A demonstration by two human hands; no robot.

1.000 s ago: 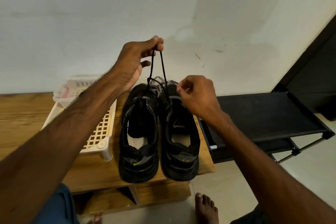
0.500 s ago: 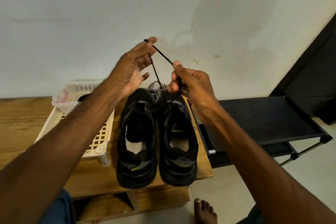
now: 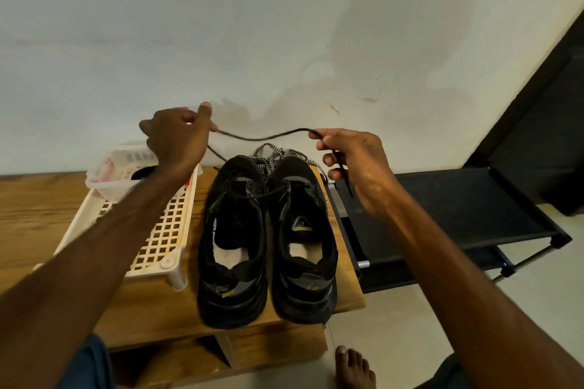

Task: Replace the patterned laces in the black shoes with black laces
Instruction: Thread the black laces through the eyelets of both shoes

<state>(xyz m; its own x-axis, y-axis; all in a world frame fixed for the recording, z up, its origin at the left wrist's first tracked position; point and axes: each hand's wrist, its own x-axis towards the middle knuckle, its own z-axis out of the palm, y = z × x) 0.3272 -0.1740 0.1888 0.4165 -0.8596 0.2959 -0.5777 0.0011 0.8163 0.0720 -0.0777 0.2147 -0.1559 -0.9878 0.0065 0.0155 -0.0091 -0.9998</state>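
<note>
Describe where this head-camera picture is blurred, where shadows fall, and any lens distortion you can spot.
Head view: motion blur smears the left hand and the white rack beside it. Head view: the black shoes look fairly sharp. Head view: soft, broad shadows fall on the wall behind the black lace. Head view: the wide lens seems to slant the dark panel at right.
</note>
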